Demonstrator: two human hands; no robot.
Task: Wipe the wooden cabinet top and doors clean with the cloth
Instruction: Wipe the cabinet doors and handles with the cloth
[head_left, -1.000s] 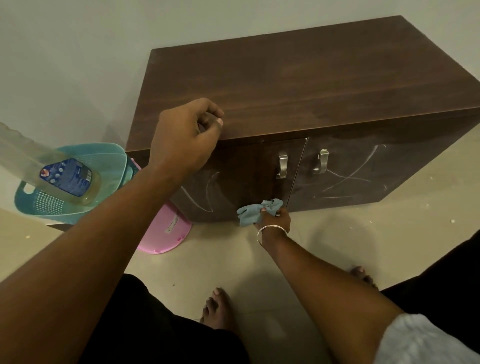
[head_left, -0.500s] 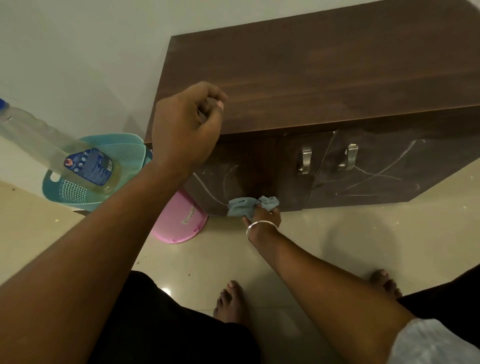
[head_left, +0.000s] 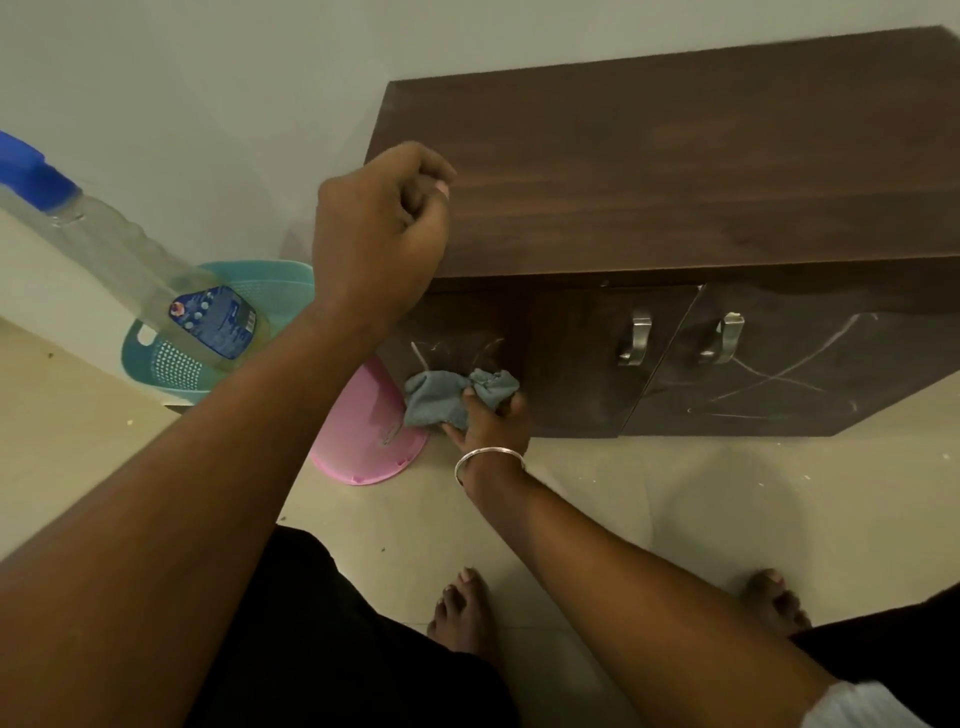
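A dark wooden cabinet (head_left: 675, 171) stands against the wall, with two doors and metal handles (head_left: 636, 338). White chalk-like scribbles mark the left door (head_left: 467, 332) low down and the right door (head_left: 810, 374). My right hand (head_left: 488, 415) grips a crumpled blue-grey cloth (head_left: 441, 395) and presses it against the lower left corner of the left door. My left hand (head_left: 379, 234) hovers with curled fingers over the front left corner of the cabinet top and holds nothing.
A clear bottle (head_left: 135, 270) with a blue cap and yellowish liquid leans in at the left. Behind it sit a teal plastic basket (head_left: 166, 364) and a pink lid (head_left: 363, 441) on the tiled floor. My bare feet (head_left: 462, 613) stand close to the cabinet.
My right hand has slid the cloth leftwards along the bottom of the left door, from near the door gap to the left corner. The left hand stays curled over the top.
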